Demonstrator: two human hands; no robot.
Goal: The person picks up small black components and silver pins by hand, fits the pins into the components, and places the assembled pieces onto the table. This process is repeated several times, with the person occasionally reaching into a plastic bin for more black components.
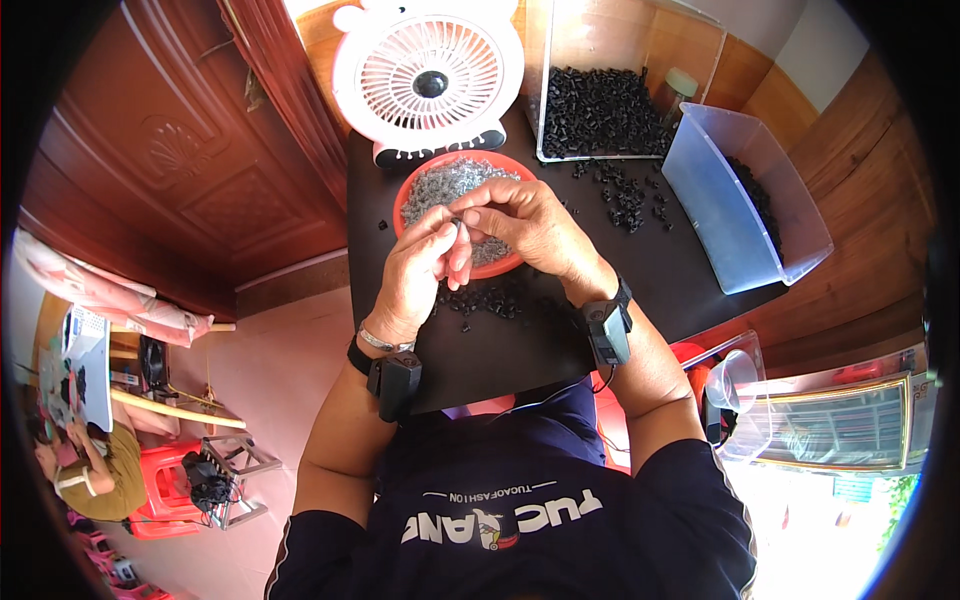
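My left hand (410,272) and my right hand (548,232) meet over a red-orange bowl (402,198) heaped with small silvery-grey pieces (440,185). Between the pinched fingertips of both hands is a small dark part (457,222), mostly covered by the fingers. Its exact kind is too small to make out. Just in front of the bowl, close below my wrists, lies a loose scatter of small black parts (485,300) on the dark table (500,365). Each wrist wears a strapped black device.
A white animal-shaped fan (430,84) stands behind the bowl. At the back right, black parts fill a clear box (541,120) and spill out. A translucent blue bin (715,205) holds more by the right edge. Another person (110,475) sits far left beside a red stool (165,490).
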